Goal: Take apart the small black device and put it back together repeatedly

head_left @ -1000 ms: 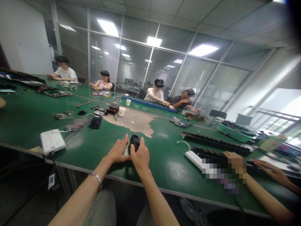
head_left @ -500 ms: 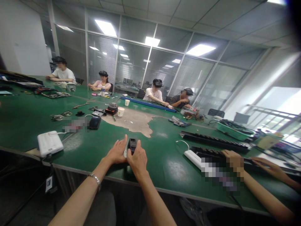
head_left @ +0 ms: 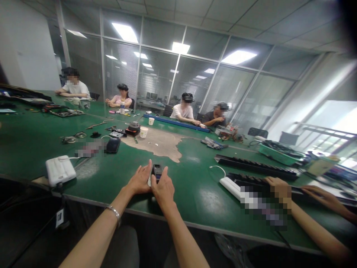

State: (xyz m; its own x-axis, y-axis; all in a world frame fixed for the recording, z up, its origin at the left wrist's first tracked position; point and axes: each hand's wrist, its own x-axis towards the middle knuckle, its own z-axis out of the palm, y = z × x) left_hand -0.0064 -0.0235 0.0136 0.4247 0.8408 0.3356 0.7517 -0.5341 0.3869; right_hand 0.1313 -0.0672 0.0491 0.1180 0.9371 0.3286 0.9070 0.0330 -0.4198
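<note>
My right hand (head_left: 163, 188) grips a small black device (head_left: 157, 172) from behind, holding it upright on the green table (head_left: 111, 178). My left hand (head_left: 140, 179) lies beside it on the table with fingers stretched forward, its fingertips touching the device's left side and a pale piece under it. A metal bracelet (head_left: 113, 212) sits on my left wrist.
A white box (head_left: 60, 169) with a cable lies at the left near the table edge. A co-worker's two hands (head_left: 281, 190) rest on a white strip and black trays at the right. Cups, tools and parts lie mid-table. Several seated people work along the far side.
The black device has gone from tilted toward me to standing more upright between my hands. The view shifted slightly; my hands stay in the same place.
</note>
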